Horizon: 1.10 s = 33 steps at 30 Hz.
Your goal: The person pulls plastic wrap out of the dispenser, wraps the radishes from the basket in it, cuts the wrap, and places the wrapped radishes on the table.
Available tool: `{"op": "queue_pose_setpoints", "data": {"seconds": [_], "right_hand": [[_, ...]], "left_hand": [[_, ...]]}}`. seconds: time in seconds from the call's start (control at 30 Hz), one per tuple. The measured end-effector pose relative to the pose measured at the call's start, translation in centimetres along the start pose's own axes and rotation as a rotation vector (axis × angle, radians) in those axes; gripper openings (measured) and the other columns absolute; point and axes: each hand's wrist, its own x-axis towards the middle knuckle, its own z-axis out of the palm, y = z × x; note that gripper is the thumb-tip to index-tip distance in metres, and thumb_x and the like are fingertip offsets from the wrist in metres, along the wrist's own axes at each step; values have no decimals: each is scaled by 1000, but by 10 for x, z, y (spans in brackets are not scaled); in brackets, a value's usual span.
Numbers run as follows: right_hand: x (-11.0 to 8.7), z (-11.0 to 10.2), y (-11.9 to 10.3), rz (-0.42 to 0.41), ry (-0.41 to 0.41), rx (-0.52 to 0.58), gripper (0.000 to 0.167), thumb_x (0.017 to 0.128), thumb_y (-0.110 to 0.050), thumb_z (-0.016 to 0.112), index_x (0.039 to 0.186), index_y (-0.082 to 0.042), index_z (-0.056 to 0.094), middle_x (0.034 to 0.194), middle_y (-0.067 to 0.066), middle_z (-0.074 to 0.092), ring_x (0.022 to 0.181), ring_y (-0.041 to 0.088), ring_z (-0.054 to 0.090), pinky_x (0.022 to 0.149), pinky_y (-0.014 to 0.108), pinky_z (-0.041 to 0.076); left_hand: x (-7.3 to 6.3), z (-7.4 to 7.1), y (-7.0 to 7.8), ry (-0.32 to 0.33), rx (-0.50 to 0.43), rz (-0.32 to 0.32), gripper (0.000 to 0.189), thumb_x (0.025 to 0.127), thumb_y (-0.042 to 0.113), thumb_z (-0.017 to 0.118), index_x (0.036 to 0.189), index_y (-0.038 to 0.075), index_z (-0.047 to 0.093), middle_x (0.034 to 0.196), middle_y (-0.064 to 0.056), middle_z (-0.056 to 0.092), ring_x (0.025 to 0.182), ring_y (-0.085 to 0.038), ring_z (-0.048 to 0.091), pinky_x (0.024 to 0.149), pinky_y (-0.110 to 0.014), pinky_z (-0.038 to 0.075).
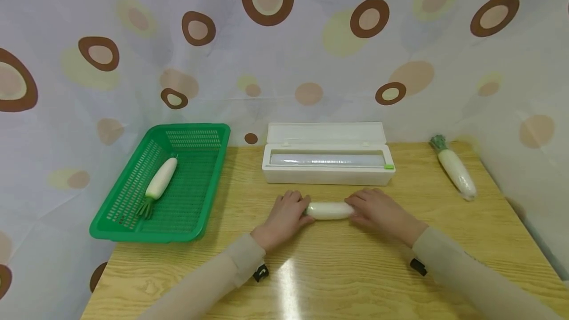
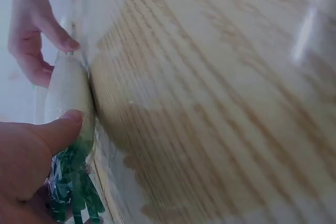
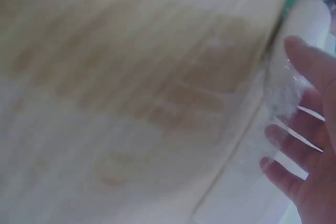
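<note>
A white radish [image 1: 330, 211] wrapped in clear cling film lies crosswise on the wooden table between both hands. My left hand [image 1: 285, 217] grips its leafy end, thumb along the near side. In the left wrist view the green leaves [image 2: 76, 184] show under the film below that thumb. The right hand [image 1: 383, 215] holds the opposite end, thumb on one side and fingers on the other. Loose, crinkled film [image 3: 283, 98] gathers by these fingers in the right wrist view.
Behind the hands stands a white cling film box [image 1: 329, 177], lid up, with a film roll [image 1: 326, 160] inside. A green basket [image 1: 206, 201] at left holds an unwrapped radish [image 1: 162, 178]. Another film-wrapped radish [image 1: 457, 172] lies far right. A patterned curtain [image 1: 306, 53] hangs behind.
</note>
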Motion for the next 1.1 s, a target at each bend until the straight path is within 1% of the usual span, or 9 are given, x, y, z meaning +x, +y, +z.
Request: {"op": "queue_pose_setpoints", "data": {"seconds": [0.13,0.2,0.33,0.43,0.6,0.7,0.83,0.97,1.1], "right_hand": [[-1,5,1,-16,27,-35,36,93,-15,80,124,0,68,113,11,70,106,32,65,94,52,52],[-1,7,2,-27,37,-34,34,92,-12,79,123,0,69,112,11,71,105,31,65,94,51,52],[-5,5,1,-49,4,-6,33,93,-15,78,122,0,70,109,10,73,100,28,65,90,48,53],[-12,3,-1,-62,-41,46,32,95,-19,76,122,-2,71,106,6,74,92,21,63,83,44,53],[-24,1,-3,-37,-63,105,29,99,-26,73,124,-10,70,103,-2,69,89,13,60,79,41,52],[-26,3,-3,-47,-17,73,29,99,-24,74,124,-11,70,105,-1,69,93,16,62,83,43,53],[-24,6,0,-104,43,-28,35,97,-23,75,127,-5,72,110,4,73,102,22,64,91,47,53],[-20,5,-1,-119,29,-94,41,99,-29,72,130,-2,70,116,7,73,108,27,65,96,51,52],[-16,5,0,-95,11,-112,42,97,-34,75,124,-2,71,111,7,69,106,27,63,93,50,52]], "left_hand": [[3,1,-3,-3,-63,0,53,98,41,71,140,12,59,112,-6,67,103,-23,59,89,-43,49],[3,2,-4,-10,-91,-1,50,97,41,72,138,16,59,114,-4,68,105,-22,60,92,-44,48],[-2,2,-6,-48,-113,10,44,97,42,72,132,19,61,112,-1,69,104,-21,61,96,-45,47],[-8,-1,-5,-88,-149,29,44,95,44,74,130,19,66,111,1,70,103,-19,62,95,-45,47],[-16,-5,-5,-130,-165,71,44,96,45,72,132,20,69,110,3,70,103,-17,61,95,-44,45],[-15,-5,-7,-129,-91,90,51,101,47,65,141,17,64,120,-1,70,111,-19,61,96,-44,45],[-11,-4,-10,-139,-5,85,56,105,47,57,149,12,57,131,-5,67,122,-23,58,101,-48,47],[-7,-5,-12,-144,-61,49,54,105,45,59,150,14,57,128,-5,69,119,-24,61,101,-51,46],[-4,-6,-11,-118,-96,42,50,103,42,63,147,20,60,130,-2,71,118,-24,62,100,-51,44]]}}
